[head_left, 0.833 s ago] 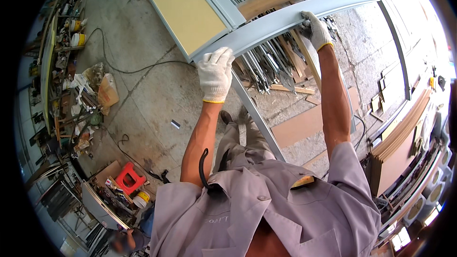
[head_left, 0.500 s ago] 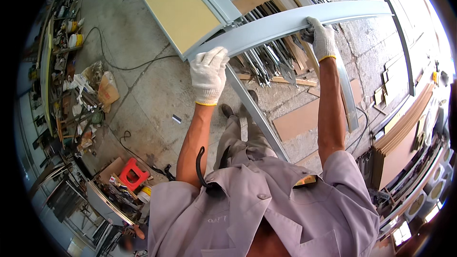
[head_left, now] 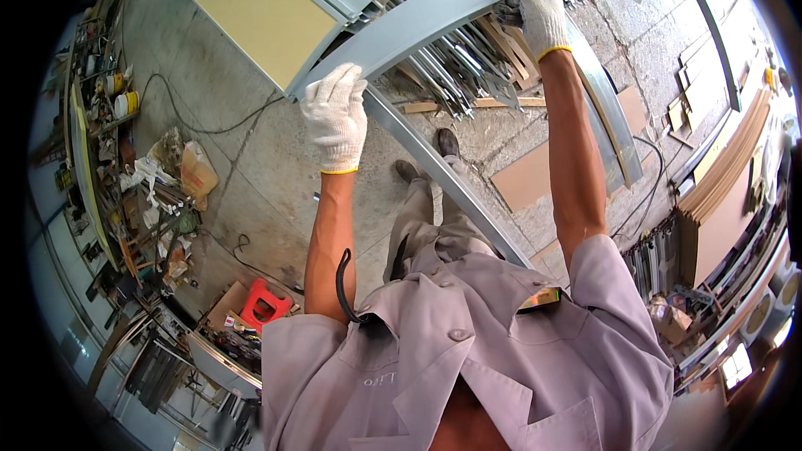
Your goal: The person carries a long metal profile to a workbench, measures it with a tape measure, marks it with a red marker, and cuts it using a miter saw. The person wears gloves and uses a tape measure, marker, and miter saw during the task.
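Both hands wear white knit gloves with yellow cuffs. My left hand (head_left: 334, 119) is closed at the near-left end of a long, light grey-blue metal profile (head_left: 443, 21), its fingers together over the edge. Farther along to the right, my right hand (head_left: 539, 18) grips the same profile by its near edge; its palm side looks dark grey. The profile's left end lies against the corner of a cream-yellow panel (head_left: 259, 12) with a grey-blue frame. From near my left hand, a narrow grey metal bar (head_left: 451, 175) slants down toward my right side.
Many thin metal strips (head_left: 455, 75) and wooden battens lie beyond the profile. A brown board (head_left: 526, 175) rests on the floor at right, near stacked brown sheets (head_left: 727, 184). Cluttered shelving lines the left, with a red stool (head_left: 266, 305). A black cable (head_left: 209, 129) crosses the floor.
My hands, the profile and the panel sit farther left and higher in the picture, while the stool and my feet appear farther right. Both hands keep their places on the profile.
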